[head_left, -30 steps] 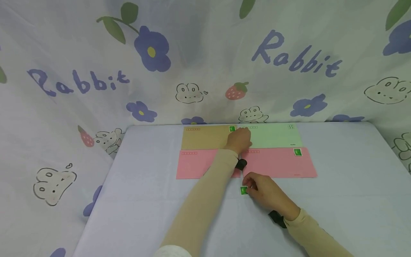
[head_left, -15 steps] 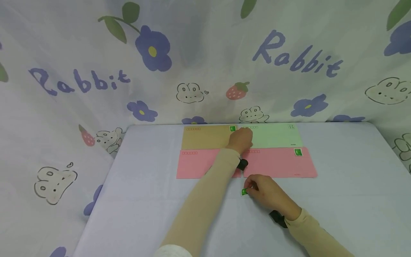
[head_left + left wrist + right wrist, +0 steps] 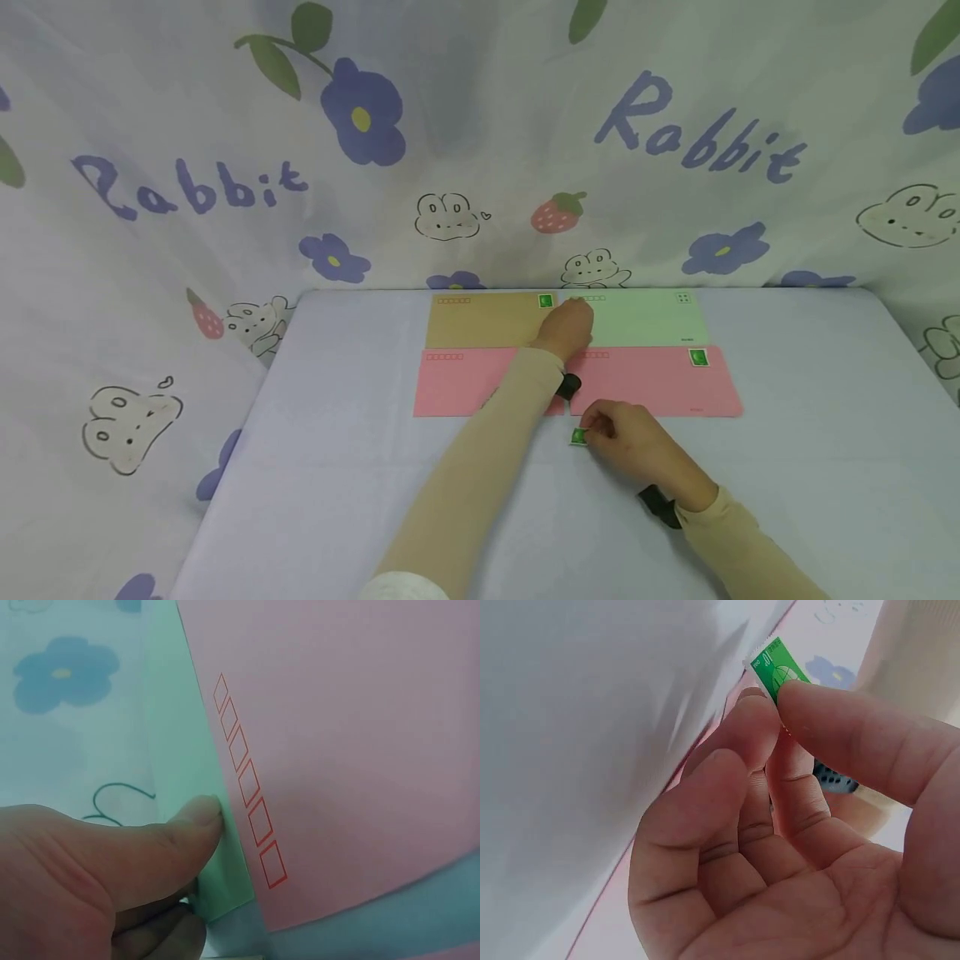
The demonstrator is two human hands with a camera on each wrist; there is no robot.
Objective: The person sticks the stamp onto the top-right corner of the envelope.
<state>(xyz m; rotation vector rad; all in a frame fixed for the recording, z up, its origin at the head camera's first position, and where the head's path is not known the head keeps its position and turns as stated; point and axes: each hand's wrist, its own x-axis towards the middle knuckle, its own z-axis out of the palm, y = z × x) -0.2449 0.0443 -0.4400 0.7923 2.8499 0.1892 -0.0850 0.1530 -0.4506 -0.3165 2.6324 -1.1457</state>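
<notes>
My right hand pinches a small green postage stamp between thumb and forefinger, the other fingers curled loosely behind. In the head view the stamp is held just in front of the gap between the two pink envelopes. My left hand grips the left end of the light green envelope; in the left wrist view its thumb lies on the paper and its other fingers are bent below. The right pink envelope lies in front of the green one and bears a stamp at its upper right corner.
Left of the green envelope lies a brown envelope with a stamp at its corner. The left pink envelope is partly covered by the left sleeve. A white cloth covers the table; a patterned curtain hangs behind.
The right hand now has the stamp a little farther up and to the right, having tipped it on the way. The left hand stays at the green envelope's end.
</notes>
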